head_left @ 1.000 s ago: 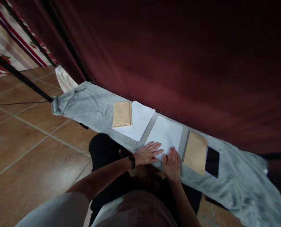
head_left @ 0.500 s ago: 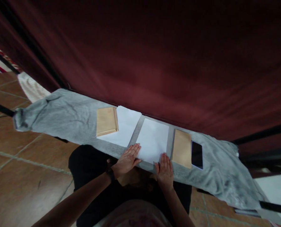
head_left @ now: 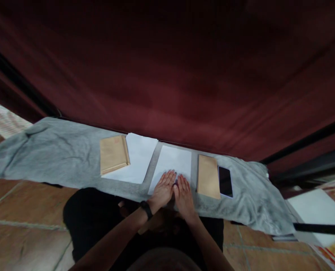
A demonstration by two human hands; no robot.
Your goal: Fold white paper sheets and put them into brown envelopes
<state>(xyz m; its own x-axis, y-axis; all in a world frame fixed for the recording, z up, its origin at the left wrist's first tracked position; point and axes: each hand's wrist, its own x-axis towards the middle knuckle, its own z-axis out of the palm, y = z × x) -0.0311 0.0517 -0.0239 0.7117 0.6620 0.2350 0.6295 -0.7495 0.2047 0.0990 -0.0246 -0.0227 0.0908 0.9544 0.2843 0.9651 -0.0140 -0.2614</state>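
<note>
Inward from the near corners of the white sheet [head_left: 174,158], the left hand [head_left: 164,187] and right hand [head_left: 183,194] have come side by side near the desk's [head_left: 79,150] front edge, fingers flat, nearly together, clamping nothing. Uneven pressing could skew or crease the sheet, as the cloth [head_left: 249,195] beneath may give. Counted from the desk's left end: one stack of brown envelopes [head_left: 113,152], its number unclear, overlapping one pile of white paper [head_left: 141,156]; mid-desk, one white sheet; then one brown envelope [head_left: 208,177] and one phone [head_left: 225,181].

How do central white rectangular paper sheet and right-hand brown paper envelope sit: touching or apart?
Apart: the head view shows a strip of grey cloth between sheet and envelope.
</note>
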